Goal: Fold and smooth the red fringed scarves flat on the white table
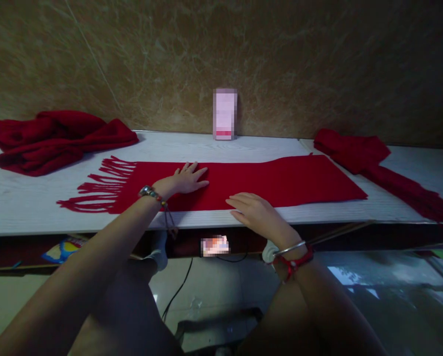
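Observation:
A red scarf [281, 180] lies flat and folded lengthwise on the white table [21, 202], its fringe [99, 190] pointing left. My left hand [186, 179] rests flat on the scarf near its left part, fingers stretched out toward the right. My right hand [253, 210] lies palm down at the scarf's near edge, fingers extended to the left and holding nothing. Both wrists wear bracelets.
A heap of red scarves [54, 141] sits at the back left of the table. Another red scarf [377, 168] lies at the right, trailing to the edge. A small pink box [225, 113] stands against the marbled wall. Below the table run a cable and a shelf with clutter.

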Tool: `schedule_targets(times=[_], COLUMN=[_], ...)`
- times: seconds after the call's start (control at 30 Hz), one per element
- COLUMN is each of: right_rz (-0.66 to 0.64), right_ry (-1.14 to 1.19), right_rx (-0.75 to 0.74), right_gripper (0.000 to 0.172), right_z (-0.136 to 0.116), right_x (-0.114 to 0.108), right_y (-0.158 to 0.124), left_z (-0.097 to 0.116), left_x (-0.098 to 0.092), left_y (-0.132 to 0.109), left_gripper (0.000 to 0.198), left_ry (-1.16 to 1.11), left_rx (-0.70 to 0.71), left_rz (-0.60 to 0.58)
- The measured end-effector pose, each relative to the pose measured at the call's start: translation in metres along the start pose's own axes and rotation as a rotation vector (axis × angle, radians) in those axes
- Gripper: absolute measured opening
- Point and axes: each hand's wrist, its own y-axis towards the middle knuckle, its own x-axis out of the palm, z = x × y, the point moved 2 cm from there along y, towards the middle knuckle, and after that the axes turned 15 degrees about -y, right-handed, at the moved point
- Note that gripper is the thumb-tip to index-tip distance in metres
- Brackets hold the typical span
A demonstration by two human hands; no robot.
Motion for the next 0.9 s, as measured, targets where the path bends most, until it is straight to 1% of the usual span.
schedule_targets(times=[0.1,0.17,0.2,0.27,0.33,0.4,0.5,0.57,0.63,0.73,0.9], right_rz=[-0.034,-0.060,-0.071,-0.085,-0.085,-0.077,-0.069,-0.055,-0.024,0.040,0.117], right_ry=[-0.053,-0.090,-0.105,-0.125,-0.140,-0.158,-0.188,-0.196,-0.194,-0.204,-0.236], right_rx=[-0.030,-0.032,-0.031,-0.027,-0.021,-0.015,-0.026,-0.052,-0.075,-0.067,-0.037], right_gripper=[0.029,0.032,0.033,0.035,0.039,0.042,0.041,0.036,0.031,0.025,0.018], right_z=[-0.007,-0.008,-0.008,-0.009,-0.010,-0.011,-0.012,-0.013,-0.014,-0.017,-0.023], right_x=[-0.008,-0.012,-0.013,-0.014,-0.014,-0.013,-0.012,-0.010,-0.008,-0.004,0.001], right_y=[0.003,0.004,0.005,0.007,0.008,0.009,0.011,0.013,0.016,0.019,0.022], left_z=[0.012,0.017,0.019,0.022,0.024,0.023,0.020,0.017,0.014,0.010,0.002], left_x=[-0.009,-0.015,-0.018,-0.023,-0.028,-0.033,-0.040,-0.043,-0.045,-0.044,-0.040], left_y=[0.023,0.038,0.044,0.055,0.064,0.071,0.078,0.081,0.082,0.086,0.095], left_gripper=[0.059,0.056,0.055,0.054,0.056,0.061,0.066,0.061,0.051,0.040,0.038], left_ry=[0.054,0.068,0.065,0.043,0.001,-0.053,-0.086,-0.069,-0.076,-0.171,-0.306], left_rx=[0.159,0.273,0.316,0.357,0.341,0.286,0.215,0.211,0.221,0.254,0.357], left_rz=[-0.037,-0.032,-0.022,-0.006,-0.026,-0.081,-0.149,-0.182,-0.211,-0.207,-0.144])
